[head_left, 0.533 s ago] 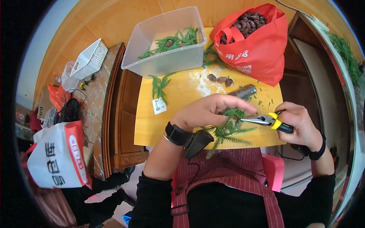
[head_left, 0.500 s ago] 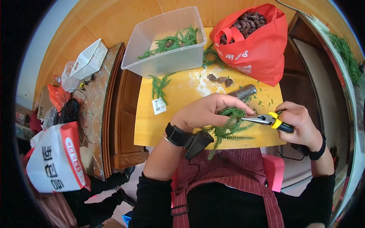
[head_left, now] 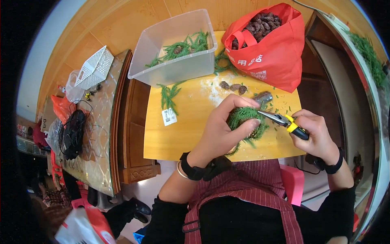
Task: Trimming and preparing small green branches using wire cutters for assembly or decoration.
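Note:
My left hand [head_left: 224, 129] is closed around a bunch of green fir-like sprigs [head_left: 242, 116], its thumb and fingers pressing on them over the yellow table [head_left: 185, 140]. My right hand [head_left: 315, 132] grips needle-nose pliers [head_left: 280, 118] by their black and yellow handles. The pliers' tip touches the sprigs beside my left fingertips; whether a wire or stem sits in the jaws is too small to tell. Just beyond the left hand lies a dark cylindrical roll [head_left: 263, 97], partly hidden. Several small brown pine cones [head_left: 235, 87] rest near a patch of white powder.
At the back stand a clear plastic bin [head_left: 174, 69] holding green sprigs and a red bag [head_left: 270, 57] full of pine cones. A loose sprig [head_left: 168, 96] with a white tag [head_left: 169, 116] lies at the left. A glass-topped cabinet [head_left: 99, 158] carries a white basket [head_left: 95, 67].
My left hand has turned and now wraps the sprigs more tightly, hiding more of them. The pliers tilt more steeply against the bunch. The white and red bag at lower left has moved down.

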Demonstrator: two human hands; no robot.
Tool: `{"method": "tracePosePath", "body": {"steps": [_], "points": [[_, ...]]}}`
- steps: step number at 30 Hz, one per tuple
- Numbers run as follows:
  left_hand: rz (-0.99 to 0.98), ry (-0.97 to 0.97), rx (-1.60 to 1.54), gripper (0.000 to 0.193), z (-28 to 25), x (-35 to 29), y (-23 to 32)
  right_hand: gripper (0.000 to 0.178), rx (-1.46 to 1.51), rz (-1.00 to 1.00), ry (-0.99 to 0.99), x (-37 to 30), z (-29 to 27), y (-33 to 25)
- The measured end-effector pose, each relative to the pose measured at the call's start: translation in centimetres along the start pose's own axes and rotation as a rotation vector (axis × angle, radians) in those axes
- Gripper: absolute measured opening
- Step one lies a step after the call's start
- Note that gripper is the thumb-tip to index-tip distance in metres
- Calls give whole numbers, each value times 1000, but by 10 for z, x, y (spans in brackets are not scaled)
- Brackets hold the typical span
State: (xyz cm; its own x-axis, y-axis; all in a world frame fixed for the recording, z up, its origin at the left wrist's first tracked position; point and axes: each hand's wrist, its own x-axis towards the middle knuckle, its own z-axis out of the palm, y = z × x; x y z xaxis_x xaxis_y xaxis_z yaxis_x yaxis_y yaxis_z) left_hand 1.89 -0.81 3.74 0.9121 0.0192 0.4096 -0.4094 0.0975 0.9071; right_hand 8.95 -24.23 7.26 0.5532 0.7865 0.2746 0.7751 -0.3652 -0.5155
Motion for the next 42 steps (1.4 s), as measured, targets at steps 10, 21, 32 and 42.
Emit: {"method": "tracePosePath", "body": {"steps": [10,21,32,42], "points": [[-139,88,116,24,4,-7,12,14,132,66,-27,-2,4,-2],[-21,76,111,15,2,-7,9,10,162,49,-41,3,8,-2],[328,266,691,16,7,-9,6,8,26,144,8,0,14,-19],[-176,-30,-146,13,-6,-11,17,10,226,-18,2,2,11,-15]]}}
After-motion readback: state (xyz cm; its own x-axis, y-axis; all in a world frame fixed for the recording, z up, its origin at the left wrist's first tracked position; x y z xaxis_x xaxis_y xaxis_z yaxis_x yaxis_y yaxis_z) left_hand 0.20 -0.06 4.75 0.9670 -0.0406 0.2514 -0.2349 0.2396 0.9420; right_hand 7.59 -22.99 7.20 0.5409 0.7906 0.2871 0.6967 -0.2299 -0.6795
